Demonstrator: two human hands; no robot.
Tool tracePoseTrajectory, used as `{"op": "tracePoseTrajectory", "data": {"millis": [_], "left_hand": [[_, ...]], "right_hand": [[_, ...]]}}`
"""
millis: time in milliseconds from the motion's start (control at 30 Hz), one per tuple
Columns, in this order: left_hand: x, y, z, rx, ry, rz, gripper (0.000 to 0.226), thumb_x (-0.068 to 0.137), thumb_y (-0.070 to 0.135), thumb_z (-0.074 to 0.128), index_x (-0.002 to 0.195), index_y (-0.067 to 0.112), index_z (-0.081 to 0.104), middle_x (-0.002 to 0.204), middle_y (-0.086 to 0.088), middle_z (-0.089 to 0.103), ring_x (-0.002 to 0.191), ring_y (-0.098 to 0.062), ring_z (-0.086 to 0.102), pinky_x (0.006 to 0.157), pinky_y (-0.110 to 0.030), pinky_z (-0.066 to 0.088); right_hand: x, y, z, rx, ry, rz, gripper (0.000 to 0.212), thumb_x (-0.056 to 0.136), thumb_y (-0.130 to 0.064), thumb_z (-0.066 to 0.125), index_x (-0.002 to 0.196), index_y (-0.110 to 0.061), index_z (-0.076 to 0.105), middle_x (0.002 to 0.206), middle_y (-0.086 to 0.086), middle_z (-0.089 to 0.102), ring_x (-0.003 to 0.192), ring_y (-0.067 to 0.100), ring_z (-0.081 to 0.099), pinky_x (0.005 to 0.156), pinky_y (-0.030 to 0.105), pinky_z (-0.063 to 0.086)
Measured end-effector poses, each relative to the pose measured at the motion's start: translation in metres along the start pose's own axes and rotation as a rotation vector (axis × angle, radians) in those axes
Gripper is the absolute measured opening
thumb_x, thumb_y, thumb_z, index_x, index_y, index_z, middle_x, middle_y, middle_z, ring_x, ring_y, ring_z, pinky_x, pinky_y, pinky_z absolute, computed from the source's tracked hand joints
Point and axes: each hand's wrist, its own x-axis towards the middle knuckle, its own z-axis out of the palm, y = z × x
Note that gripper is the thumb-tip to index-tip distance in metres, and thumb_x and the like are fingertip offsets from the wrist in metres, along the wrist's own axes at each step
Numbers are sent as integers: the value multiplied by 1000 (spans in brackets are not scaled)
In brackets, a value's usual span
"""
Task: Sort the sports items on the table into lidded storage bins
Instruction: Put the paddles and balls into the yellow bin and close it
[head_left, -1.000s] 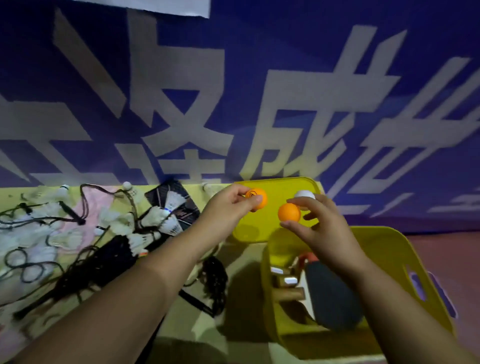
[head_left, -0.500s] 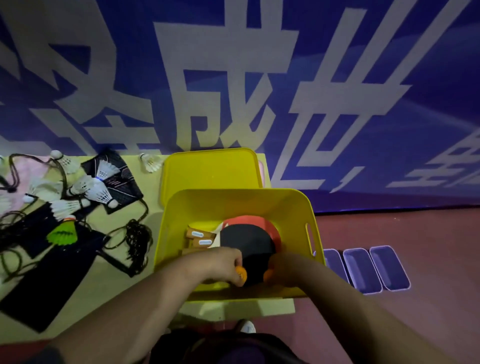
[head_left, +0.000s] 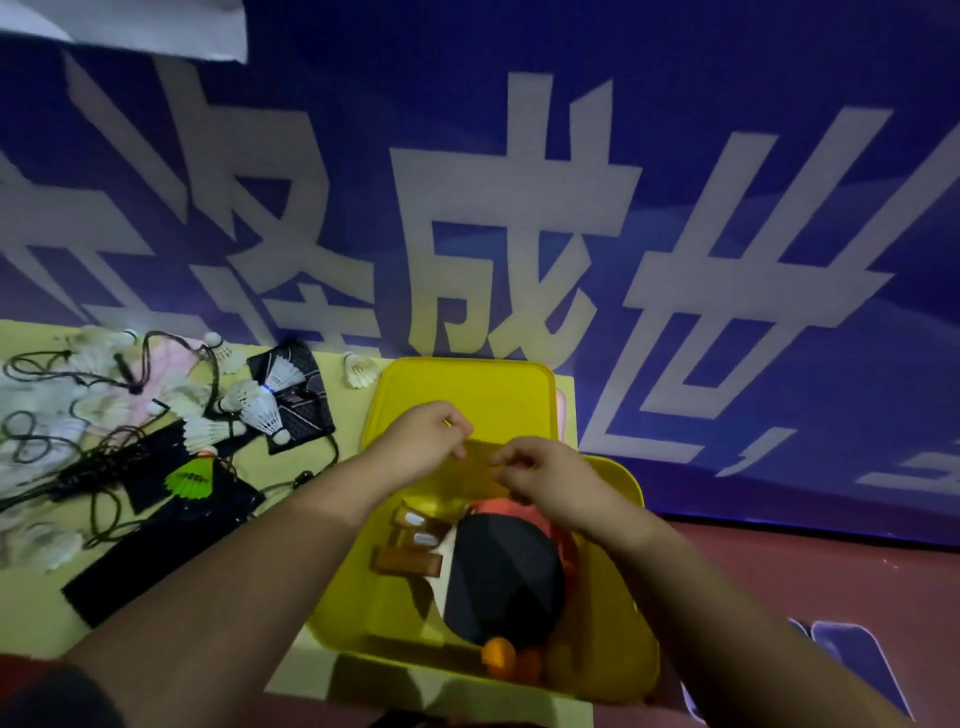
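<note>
Yellow bin (head_left: 602, 675) stands at the right end of the table (head_left: 36, 618), open; its lid (head_left: 467, 384) lies flat just behind it. Inside is a black-faced paddle (head_left: 498, 577) stacked on a red one (head_left: 496, 506). Their long axes run roughly left-right, with the wooden handles (head_left: 408, 564) pointing left and the blades to the right. The small white handle labels are unreadable. Orange balls (head_left: 497, 656) rest against the bin's near wall. Left hand (head_left: 426, 436) and right hand (head_left: 540, 473) hover over the far rim, near each other, fingers loosely curled and nothing visible in either. The blue banner (head_left: 519, 249) carries large white characters, "成" and "世" legible. The green shuttlecock (head_left: 189, 478) has dark print, too small to read.
</note>
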Motion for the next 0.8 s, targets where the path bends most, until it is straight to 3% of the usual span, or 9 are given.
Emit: {"op": "tracePoseTrajectory", "data": {"millis": [100, 200, 300, 433, 500, 567, 633, 700, 800], "left_hand": [[29, 12, -30, -113, 65, -21, 19, 98, 23, 47, 102, 17, 65, 84, 4, 69, 74, -14, 54, 61, -27, 40], [62, 11, -51, -224, 79, -97, 19, 99, 25, 47, 107, 19, 63, 99, 1, 68, 83, -16, 55, 62, -27, 42], [102, -4, -58, -338, 86, -187, 21, 99, 24, 51, 115, 15, 61, 112, -5, 65, 97, -20, 57, 72, -29, 47], [154, -34, -56, -325, 82, -286, 25, 99, 24, 50, 117, 10, 60, 115, -9, 60, 108, -28, 55, 89, -37, 46], [176, -52, -52, -220, 100, -312, 17, 95, 26, 47, 98, 14, 59, 102, -9, 56, 97, -28, 51, 85, -35, 41], [203, -75, -44, -92, 79, -375, 29, 81, 34, 44, 93, 12, 58, 101, -13, 57, 92, -32, 52, 78, -37, 41], [221, -95, -38, -9, 96, -474, 52, 80, 40, 46, 123, 11, 53, 122, -20, 53, 109, -39, 50, 83, -39, 43], [234, -114, -31, -29, 154, -590, 64, 88, 36, 52, 145, 14, 33, 141, -18, 41, 126, -41, 41, 93, -40, 40], [242, -132, -24, -127, 177, -731, 68, 88, 30, 54, 146, 8, 25, 148, -19, 36, 131, -39, 39, 107, -48, 37]], "right_hand": [[36, -20, -13, 251, 32, 55, 22, 96, -19, 60, 115, -9, 65, 93, 10, 64, 79, 19, 61, 76, 32, 52], [82, -20, -21, 289, 77, 136, 41, 93, -23, 63, 132, -11, 55, 117, 12, 63, 104, 25, 62, 97, 41, 52], [123, -10, -24, 311, 116, 258, 57, 91, -25, 64, 144, -15, 44, 137, 11, 53, 123, 31, 52, 104, 42, 46], [172, 11, -26, 288, 115, 392, 66, 94, -19, 62, 151, -8, 31, 153, 13, 38, 135, 34, 42, 95, 32, 38], [191, 26, -26, 262, 126, 455, 66, 95, -15, 59, 152, -5, 27, 154, 14, 35, 133, 33, 44, 88, 28, 38], [210, 42, -26, 206, 159, 550, 57, 95, -12, 58, 146, 1, 34, 139, 17, 47, 114, 29, 55, 78, 27, 42], [227, 58, -25, 194, 220, 643, 49, 91, -11, 59, 136, 3, 44, 124, 16, 53, 100, 28, 56, 75, 32, 45], [244, 85, -23, 168, 259, 752, 54, 88, -13, 59, 138, 1, 44, 134, 19, 52, 110, 31, 54, 83, 36, 45], [251, 92, -20, 144, 179, 813, 51, 95, -11, 52, 143, 2, 39, 137, 19, 49, 124, 34, 49, 103, 40, 42]]}}
